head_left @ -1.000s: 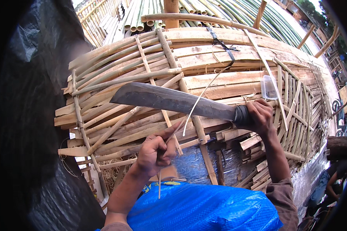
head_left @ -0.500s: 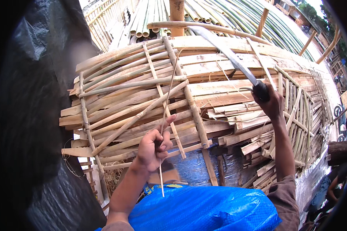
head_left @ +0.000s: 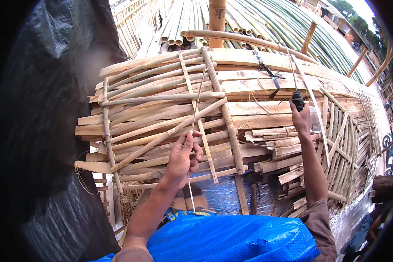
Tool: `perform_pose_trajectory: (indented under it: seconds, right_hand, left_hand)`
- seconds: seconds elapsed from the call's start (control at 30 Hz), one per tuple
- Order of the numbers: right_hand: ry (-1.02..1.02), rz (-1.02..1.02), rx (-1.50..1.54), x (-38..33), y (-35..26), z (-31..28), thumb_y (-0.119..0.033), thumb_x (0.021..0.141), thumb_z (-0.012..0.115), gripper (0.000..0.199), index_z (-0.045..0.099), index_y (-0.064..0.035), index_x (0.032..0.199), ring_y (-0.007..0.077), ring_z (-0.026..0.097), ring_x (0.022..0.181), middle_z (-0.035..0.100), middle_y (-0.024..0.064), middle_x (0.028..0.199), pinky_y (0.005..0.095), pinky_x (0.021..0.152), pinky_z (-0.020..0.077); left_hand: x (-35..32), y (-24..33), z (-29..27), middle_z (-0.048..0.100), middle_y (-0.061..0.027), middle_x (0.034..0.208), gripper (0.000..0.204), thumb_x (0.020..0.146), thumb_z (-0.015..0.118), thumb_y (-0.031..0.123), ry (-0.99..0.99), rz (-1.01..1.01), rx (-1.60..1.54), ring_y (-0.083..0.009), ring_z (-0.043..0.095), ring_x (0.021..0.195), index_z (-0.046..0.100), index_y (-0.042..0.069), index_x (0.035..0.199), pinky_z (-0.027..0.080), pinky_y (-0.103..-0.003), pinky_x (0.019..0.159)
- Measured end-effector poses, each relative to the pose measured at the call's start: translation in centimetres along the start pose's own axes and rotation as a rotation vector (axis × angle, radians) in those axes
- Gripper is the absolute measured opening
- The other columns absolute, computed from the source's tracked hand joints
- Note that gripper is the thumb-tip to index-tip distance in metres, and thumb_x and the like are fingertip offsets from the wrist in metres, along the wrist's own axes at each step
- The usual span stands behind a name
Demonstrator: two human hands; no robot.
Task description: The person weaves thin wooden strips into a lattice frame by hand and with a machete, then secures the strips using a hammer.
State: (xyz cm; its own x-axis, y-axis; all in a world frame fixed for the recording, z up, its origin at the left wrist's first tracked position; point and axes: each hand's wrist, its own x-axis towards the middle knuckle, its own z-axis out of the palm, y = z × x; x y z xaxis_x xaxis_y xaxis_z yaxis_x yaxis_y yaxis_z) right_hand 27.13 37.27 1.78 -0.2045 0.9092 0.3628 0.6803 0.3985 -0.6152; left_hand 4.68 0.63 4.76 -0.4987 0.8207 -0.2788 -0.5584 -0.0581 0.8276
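Note:
My left hand (head_left: 184, 158) is closed around a thin bamboo strip (head_left: 199, 93). The strip rises above my fingers, and its lower end hangs down toward the blue sheet (head_left: 231, 236) over my lap. Further right and higher, my right hand (head_left: 301, 121) grips a machete by its black-wrapped handle (head_left: 297, 101). Its blade (head_left: 292, 72) points up and away, seen almost edge-on. Blade and strip are well apart. Beyond my left hand lies a lattice frame of bamboo poles (head_left: 161, 99).
Stacked wooden planks (head_left: 249, 81) lie behind and right, with a black strap (head_left: 268, 72) across them. Split pieces (head_left: 288, 142) pile up lower down. Bamboo poles (head_left: 257, 22) fill the back. Black plastic sheeting (head_left: 52, 131) hangs at left. A clear plastic container (head_left: 314, 118) shows beside my right hand.
The machete has turned from slanting up-left with its flat side showing to nearly upright and edge-on. My right hand is a little lower. My left hand keeps hold of the strip.

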Motion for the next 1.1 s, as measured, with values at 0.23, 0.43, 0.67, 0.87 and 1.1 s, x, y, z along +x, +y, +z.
perform_pose_trajectory:
  seconds: [0.23, 0.43, 0.67, 0.87, 1.1]
  right_hand:
    - [-0.102, -0.03, -0.302, -0.8, -1.8, 2.5, -0.053, 0.086, 0.07, 0.06, 0.055, -0.0013, 0.113, 0.0428, 0.067, 0.092, 0.069, 0.0237, 0.094, 0.0516, 0.078, 0.0508]
    - [0.184, -0.477, -0.281, -3.2, -4.0, 2.0, -0.041, 0.09, 0.07, 0.054, 0.056, -0.002, 0.125, 0.0349, 0.062, 0.097, 0.064, 0.0186, 0.107, 0.0446, 0.085, 0.05]
    - [-0.983, -0.027, 0.83, -13.0, -14.0, 1.5, -0.027, 0.094, 0.072, 0.044, 0.062, 0.0009, 0.126, 0.0079, 0.061, 0.082, 0.069, 0.0066, 0.093, 0.0239, 0.073, 0.0491]
    - [-0.848, 0.102, 1.024, -15.4, -15.5, 4.7, -0.024, 0.096, 0.069, 0.026, 0.072, 0.0016, 0.098, 0.003, 0.05, 0.063, 0.065, -0.0008, 0.073, 0.0195, 0.057, 0.0377]
    - [-0.517, 0.267, 1.036, -12.2, -12.1, 2.7, -0.03, 0.097, 0.067, 0.033, 0.071, 0.0018, 0.091, 0.0034, 0.046, 0.058, 0.064, 0.0008, 0.07, 0.0198, 0.054, 0.0353]
  left_hand:
    - [0.7, -0.4, -0.9, 0.056, 0.0032, 0.073, 0.025, 0.104, 0.054, 0.031, 0.088, 0.195, 0.107, 0.0017, 0.036, 0.049, 0.064, 0.008, 0.103, 0.025, -0.016, 0.041]
    - [0.8, -0.8, -0.7, 0.059, 0.0028, 0.074, 0.026, 0.102, 0.06, 0.029, 0.093, 0.249, 0.333, 0.0006, 0.045, 0.055, 0.071, 0.006, 0.101, 0.033, -0.017, 0.047]
    - [0.4, -2.0, -0.1, 0.065, 0.0004, 0.078, 0.03, 0.098, 0.066, 0.029, -0.013, 0.207, 0.544, -0.0032, 0.056, 0.071, 0.073, 0.002, 0.107, 0.046, -0.02, 0.064]
    - [0.8, -2.2, -0.9, 0.062, 0.0022, 0.072, 0.027, 0.098, 0.066, 0.026, -0.039, 0.139, 0.629, -0.0021, 0.048, 0.059, 0.073, 0.001, 0.105, 0.038, -0.018, 0.051]
    - [0.7, 0.4, -3.3, 0.062, 0.0014, 0.066, 0.024, 0.098, 0.065, 0.022, -0.136, -0.016, 0.836, -0.0029, 0.053, 0.056, 0.073, 0.0, 0.098, 0.042, -0.019, 0.05]
